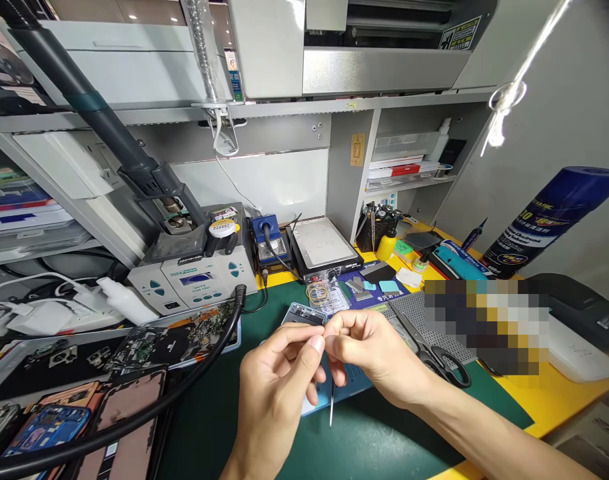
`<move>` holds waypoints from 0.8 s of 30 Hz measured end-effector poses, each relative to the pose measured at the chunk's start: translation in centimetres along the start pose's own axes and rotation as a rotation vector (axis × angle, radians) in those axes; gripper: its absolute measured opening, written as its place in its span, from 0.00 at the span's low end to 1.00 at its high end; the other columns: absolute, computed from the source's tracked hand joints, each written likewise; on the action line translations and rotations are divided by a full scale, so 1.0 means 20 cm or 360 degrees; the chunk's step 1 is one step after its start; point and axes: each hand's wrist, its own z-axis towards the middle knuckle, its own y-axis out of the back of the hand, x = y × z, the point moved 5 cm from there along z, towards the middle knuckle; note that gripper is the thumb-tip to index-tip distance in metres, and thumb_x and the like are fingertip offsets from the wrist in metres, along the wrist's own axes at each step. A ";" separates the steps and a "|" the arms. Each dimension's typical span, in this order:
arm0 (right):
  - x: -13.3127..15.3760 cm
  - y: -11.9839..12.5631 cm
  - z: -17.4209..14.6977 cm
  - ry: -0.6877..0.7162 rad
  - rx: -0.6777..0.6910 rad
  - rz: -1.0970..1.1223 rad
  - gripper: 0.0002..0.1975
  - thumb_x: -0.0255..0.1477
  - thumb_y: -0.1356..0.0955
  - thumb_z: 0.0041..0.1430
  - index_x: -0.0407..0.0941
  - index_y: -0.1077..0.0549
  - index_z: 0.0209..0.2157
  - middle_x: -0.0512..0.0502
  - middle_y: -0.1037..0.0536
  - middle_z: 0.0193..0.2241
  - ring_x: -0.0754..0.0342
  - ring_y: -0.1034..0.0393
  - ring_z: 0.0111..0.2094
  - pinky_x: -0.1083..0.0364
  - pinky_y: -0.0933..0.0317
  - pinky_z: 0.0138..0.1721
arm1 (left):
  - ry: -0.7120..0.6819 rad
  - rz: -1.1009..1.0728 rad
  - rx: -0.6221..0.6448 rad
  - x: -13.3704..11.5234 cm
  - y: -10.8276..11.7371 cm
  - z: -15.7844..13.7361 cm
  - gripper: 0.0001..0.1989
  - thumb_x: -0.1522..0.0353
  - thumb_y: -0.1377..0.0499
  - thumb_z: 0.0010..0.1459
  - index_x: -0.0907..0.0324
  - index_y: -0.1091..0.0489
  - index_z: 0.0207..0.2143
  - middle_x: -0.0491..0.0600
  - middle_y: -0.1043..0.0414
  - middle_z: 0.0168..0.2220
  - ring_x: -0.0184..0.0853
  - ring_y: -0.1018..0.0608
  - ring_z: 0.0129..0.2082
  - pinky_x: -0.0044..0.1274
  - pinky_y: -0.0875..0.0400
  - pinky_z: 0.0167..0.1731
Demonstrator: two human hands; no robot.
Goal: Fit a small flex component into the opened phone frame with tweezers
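Note:
My left hand (287,377) and my right hand (367,350) meet fingertip to fingertip above the mat. The left thumb and forefinger are pinched together; whatever lies between them is too small or hidden to make out. My right thumb and forefinger pinch at the same spot. A thin metal tool (331,408) sticks down from beneath the curled fingers of my right hand, its upper part hidden. Behind and below the hands lies an opened phone (304,313), mostly covered. A blue flat surface (352,385) shows under my right hand.
Black scissors (437,363) lie right of my right hand on a perforated grey mat (447,323). A hot air station (194,280) stands back left, its black hose (199,373) crossing the left side. A hot plate (324,247) and phone parts (184,333) surround the green mat (384,440).

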 end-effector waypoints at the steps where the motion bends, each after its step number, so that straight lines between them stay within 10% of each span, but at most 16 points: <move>1: 0.00 0.00 0.00 0.0000 -0.0003 0.0001 0.08 0.27 0.25 0.48 0.42 0.27 0.23 0.51 0.21 0.18 0.61 0.33 0.18 0.60 0.40 0.23 | -0.0017 0.0002 -0.0007 0.00 0.00 0.00 0.09 0.63 0.34 0.60 0.60 0.20 0.37 0.49 0.23 0.31 0.32 0.24 0.24 0.22 0.32 0.17; 16: -0.02 0.02 0.00 -0.0087 0.0025 0.0112 0.11 0.32 0.25 0.53 0.41 0.25 0.22 0.53 0.25 0.14 0.62 0.36 0.14 0.59 0.41 0.23 | -0.0237 0.0339 -0.0112 -0.05 0.01 0.00 0.04 0.67 0.35 0.59 0.56 0.18 0.36 0.51 0.20 0.46 0.31 0.22 0.27 0.23 0.27 0.27; 24: -0.03 0.03 0.01 -0.0112 0.0117 0.0169 0.16 0.37 0.26 0.59 0.39 0.23 0.24 0.52 0.25 0.15 0.61 0.35 0.15 0.59 0.41 0.24 | -0.0222 0.0381 -0.0189 -0.06 0.00 0.01 0.04 0.68 0.35 0.59 0.56 0.20 0.35 0.47 0.19 0.31 0.31 0.23 0.26 0.22 0.27 0.28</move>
